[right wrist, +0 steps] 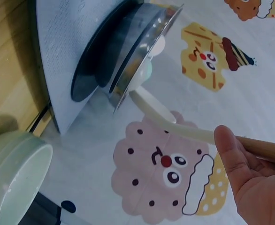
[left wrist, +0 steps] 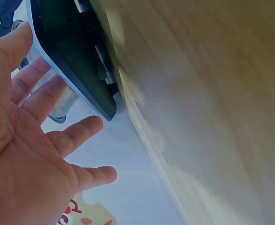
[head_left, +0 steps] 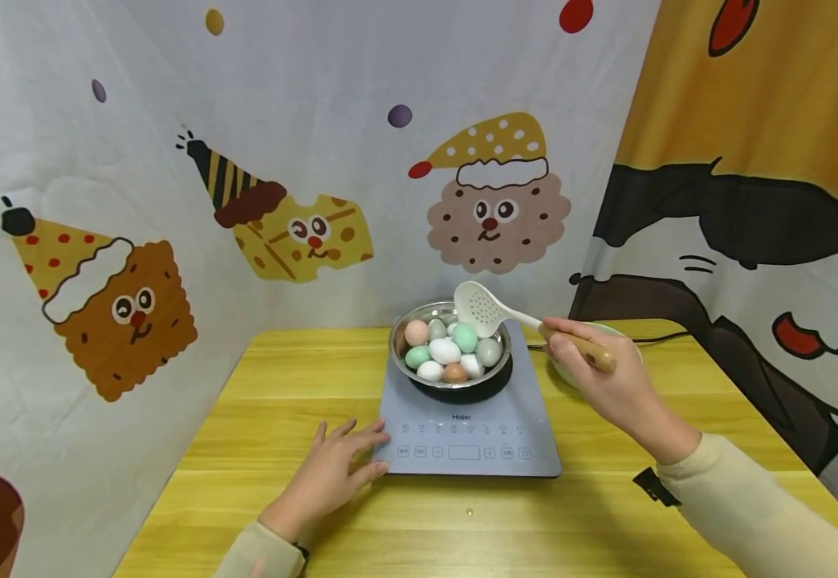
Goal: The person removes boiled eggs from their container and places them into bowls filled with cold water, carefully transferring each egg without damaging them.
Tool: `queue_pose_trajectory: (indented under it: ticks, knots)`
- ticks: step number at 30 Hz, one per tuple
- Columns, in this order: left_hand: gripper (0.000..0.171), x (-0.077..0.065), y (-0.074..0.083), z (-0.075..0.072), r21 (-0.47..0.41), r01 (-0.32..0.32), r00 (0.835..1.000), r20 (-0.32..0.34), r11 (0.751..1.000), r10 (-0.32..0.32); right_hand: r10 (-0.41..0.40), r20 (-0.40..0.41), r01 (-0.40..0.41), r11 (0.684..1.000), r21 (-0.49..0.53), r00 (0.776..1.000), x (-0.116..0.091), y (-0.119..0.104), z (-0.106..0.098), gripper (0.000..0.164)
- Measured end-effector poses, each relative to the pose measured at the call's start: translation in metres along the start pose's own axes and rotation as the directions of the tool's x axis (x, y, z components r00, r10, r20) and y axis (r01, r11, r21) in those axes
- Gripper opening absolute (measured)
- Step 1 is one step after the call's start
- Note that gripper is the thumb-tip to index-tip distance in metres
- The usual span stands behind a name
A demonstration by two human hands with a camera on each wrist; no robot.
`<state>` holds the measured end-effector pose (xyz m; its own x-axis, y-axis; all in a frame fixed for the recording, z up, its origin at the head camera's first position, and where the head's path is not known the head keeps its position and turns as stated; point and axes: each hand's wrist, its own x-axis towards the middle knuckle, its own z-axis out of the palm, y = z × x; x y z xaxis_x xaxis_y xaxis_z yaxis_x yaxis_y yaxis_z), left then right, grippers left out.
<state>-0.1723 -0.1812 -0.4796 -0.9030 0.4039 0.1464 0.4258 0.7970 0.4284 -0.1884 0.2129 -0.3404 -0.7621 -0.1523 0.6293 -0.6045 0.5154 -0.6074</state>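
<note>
My right hand (head_left: 610, 385) grips the wooden handle (head_left: 592, 352) of a white slotted skimmer (head_left: 480, 308). The skimmer's head overlaps the back right rim of a steel bowl (head_left: 399, 365), close by a mint-green egg (head_left: 465, 337). White, green, grey and brown eggs fill that bowl, which stands on a grey induction cooker (head_left: 462, 437). Spread fingers of my left hand (head_left: 332, 474) rest at the cooker's front left edge. In the left wrist view, the left thumb and fingertips lie along the cooker's rim (left wrist: 64, 77), with the palm showing and nothing held.
A pale green bowl (right wrist: 22, 173) stands right of the cooker, partly behind my right hand in the head view. A black cord (head_left: 661, 339) runs along the back right of the wooden table (head_left: 260, 417). Printed cloth (head_left: 332, 80) hangs behind and on both sides.
</note>
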Motion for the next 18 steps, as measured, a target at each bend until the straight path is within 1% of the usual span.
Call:
queue_pose_trajectory:
  ticks: [2,5,7,9,12,16,18]
  knots:
    - [0.047,-0.0003,0.0002,0.0,-0.001,0.001,1.0,0.001,1.0,-0.001,0.001,-0.003,-0.001,1.0,0.014,1.0,0.0,-0.0009,0.0035,0.026]
    - [0.048,-0.0006,0.0007,0.0004,-0.001,0.005,1.0,0.006,1.0,-0.005,0.062,0.012,-0.063,0.994,0.09,0.998,-0.0003,-0.0015,0.0069,0.027]
    - [0.047,-0.001,0.0012,0.0008,-0.002,0.003,1.0,0.006,1.0,-0.003,0.13,0.023,-0.132,0.98,0.152,0.991,-0.0001,-0.0018,0.0079,0.029]
    - [0.047,-0.0015,0.0019,0.0012,-0.004,0.003,1.0,0.008,1.0,-0.003,0.196,0.031,-0.199,0.96,0.199,0.98,0.0008,-0.0017,0.0078,0.032]
    - [0.047,-0.0018,0.0024,0.0017,-0.003,0.003,1.0,0.009,1.0,-0.003,0.263,0.037,-0.264,0.934,0.241,0.964,0.0031,-0.001,0.0069,0.036]
    - [0.047,-0.0013,0.0026,0.0011,-0.005,0.007,1.0,0.004,1.0,-0.007,0.291,0.05,-0.293,0.915,0.277,0.955,0.0056,0.0,0.0061,0.038]
    - [0.047,-0.001,0.0029,0.0002,-0.007,0.006,1.0,-0.001,1.0,-0.006,0.279,0.053,-0.283,0.917,0.28,0.959,0.0059,0.0002,0.0066,0.038]
